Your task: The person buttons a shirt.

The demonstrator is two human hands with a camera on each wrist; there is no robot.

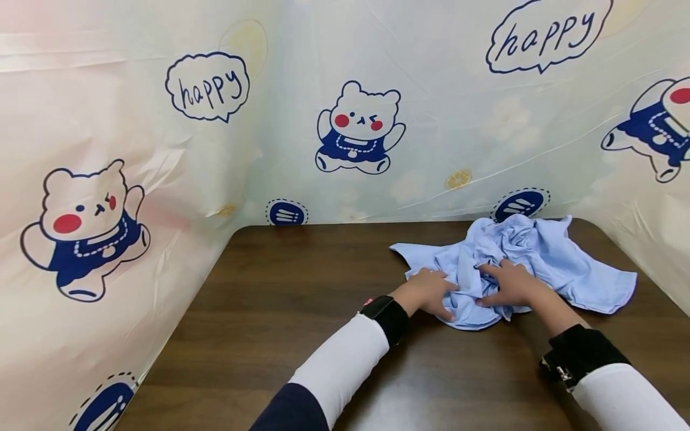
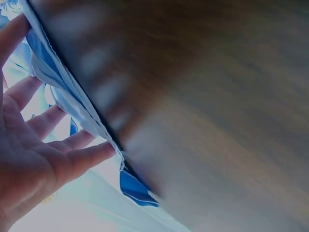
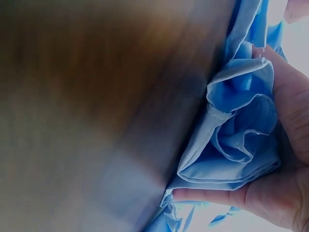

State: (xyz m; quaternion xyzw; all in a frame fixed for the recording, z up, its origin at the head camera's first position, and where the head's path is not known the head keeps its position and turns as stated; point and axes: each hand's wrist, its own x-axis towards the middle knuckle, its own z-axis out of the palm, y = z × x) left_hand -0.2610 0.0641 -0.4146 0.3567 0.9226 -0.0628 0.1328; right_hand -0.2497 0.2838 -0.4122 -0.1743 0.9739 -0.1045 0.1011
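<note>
A crumpled light blue shirt (image 1: 582,269) lies in a loose heap toward the far right of the table, with its ends spread out to both sides. My left hand (image 1: 428,290) rests on its near left part, fingers spread. In the left wrist view, the fingers (image 2: 89,159) reach nearly straight across the fabric's edge. On the middle of the heap is my right hand (image 1: 512,281), its fingers apart and pointing left toward the other hand. Bunched folds (image 3: 241,140) stand between its thumb and fingers in the right wrist view.
The brown wooden table (image 1: 269,323) has rounded far corners. Behind it and along its sides hangs a pale sheet (image 1: 447,72) printed with bears and the word "happy". Black bands (image 1: 584,353) circle both wrists over white sleeves.
</note>
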